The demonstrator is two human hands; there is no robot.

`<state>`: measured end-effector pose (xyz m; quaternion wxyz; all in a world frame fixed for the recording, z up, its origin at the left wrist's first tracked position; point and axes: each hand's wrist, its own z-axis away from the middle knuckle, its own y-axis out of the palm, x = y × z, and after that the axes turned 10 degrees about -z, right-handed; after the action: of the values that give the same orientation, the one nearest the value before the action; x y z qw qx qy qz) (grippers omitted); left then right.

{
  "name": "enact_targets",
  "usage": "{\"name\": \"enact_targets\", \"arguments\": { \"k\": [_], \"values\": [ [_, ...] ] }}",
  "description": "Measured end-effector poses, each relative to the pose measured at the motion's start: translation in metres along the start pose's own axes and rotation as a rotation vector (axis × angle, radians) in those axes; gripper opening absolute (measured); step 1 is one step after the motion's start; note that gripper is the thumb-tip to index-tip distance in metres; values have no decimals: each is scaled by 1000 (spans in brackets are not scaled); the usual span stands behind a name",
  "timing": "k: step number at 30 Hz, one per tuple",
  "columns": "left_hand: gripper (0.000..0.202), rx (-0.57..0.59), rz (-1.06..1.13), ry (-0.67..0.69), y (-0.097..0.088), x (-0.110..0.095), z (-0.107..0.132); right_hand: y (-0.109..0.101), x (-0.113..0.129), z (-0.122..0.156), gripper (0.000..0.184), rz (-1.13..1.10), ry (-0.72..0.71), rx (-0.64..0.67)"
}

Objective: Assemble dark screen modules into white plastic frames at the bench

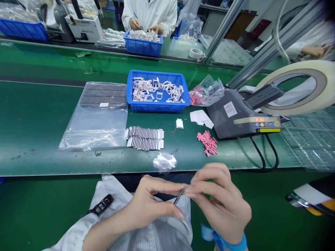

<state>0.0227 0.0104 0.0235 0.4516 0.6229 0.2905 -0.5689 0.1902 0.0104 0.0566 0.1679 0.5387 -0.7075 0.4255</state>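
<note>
Low in front of my lap, my left hand (149, 202) grips a small, thin grey flat piece (179, 197) between thumb and index finger. My right hand (220, 202) pinches the upper end of the same piece; whether a second bit is between those fingertips is hidden. Just beyond lies a little heap of clear film pieces (164, 162). Overlapping rows of dark-and-white flat pieces (144, 138) are to its left, and loose pink strips (208, 142) to its right. One small white square part (179, 123) rests alone. Behind it a blue bin (158, 107) contains many white plastic frames (143, 87).
A tape dispenser (227, 115) with a large tape roll (324, 87) stands at right, beside a bag of pink pieces (208, 91). At left lies a clear bag (91, 129) with dark strips. A co-worker (150, 17) handles parts over another blue bin (142, 47).
</note>
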Motion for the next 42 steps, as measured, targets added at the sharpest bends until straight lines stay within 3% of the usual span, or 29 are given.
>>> {"name": "enact_targets", "arguments": {
  "k": [4,7,11,14,16,21,24,27,30,34,37,42],
  "values": [
    [36,-37,-38,0,1,3,0,5,1,6,11,106,-41,18],
    [35,-187,122,-88,-2,10,0,17,-2,13,13,187,-69,-27],
    [37,-527,225,-163,-18,19,1,42,-31,23,14,111,212,-86],
    [43,-617,210,-258,-31,21,3,58,-59,29,9,256,285,-89],
    [48,-603,185,-296,-35,22,5,62,-70,32,4,315,215,-72],
    [47,-515,177,-303,-32,26,7,48,-58,30,25,376,-69,168],
    [45,-390,150,-294,-26,27,4,39,-39,20,33,333,-104,145],
    [41,-276,157,-212,-20,26,1,37,-26,12,27,290,-175,117],
    [50,-84,259,-180,-16,23,2,40,-19,14,29,13,-49,66],
    [61,192,462,-319,-9,18,6,46,-14,25,35,-539,213,-16],
    [46,213,594,-352,-3,19,8,45,-11,29,33,-607,254,37],
    [44,81,503,-364,-5,20,7,25,-8,20,19,-233,104,-42]
  ]
}}
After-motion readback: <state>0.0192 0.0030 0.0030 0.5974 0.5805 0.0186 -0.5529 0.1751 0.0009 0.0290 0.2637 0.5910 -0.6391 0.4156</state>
